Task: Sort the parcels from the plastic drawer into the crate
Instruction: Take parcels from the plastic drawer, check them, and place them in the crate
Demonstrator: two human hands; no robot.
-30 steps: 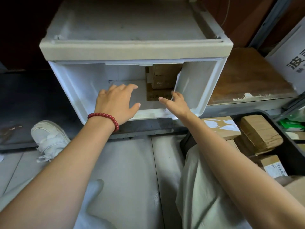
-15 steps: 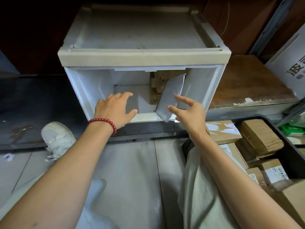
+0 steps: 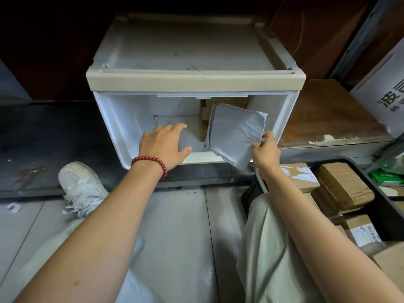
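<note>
Right hand point(image 3: 265, 153) pinches grey parcel point(image 3: 236, 132), now drawn half out of drawer point(image 3: 118, 123). Left hand point(image 3: 164, 145) flat inside, empty. Crate point(image 3: 389, 217) at 4 o'clock next.

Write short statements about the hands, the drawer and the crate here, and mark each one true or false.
1. The right hand pinches the flat grey plastic parcel. True.
2. The left hand grips a brown cardboard box. False: it holds nothing; its straight fingers reach over the front rim of the white plastic drawer.
3. The drawer holds no other parcel. False: brown cardboard boxes stand behind the grey parcel.
4. The black plastic crate already contains brown cardboard parcels. True.
5. The red bead bracelet is on the right wrist. False: the left wrist.
</note>
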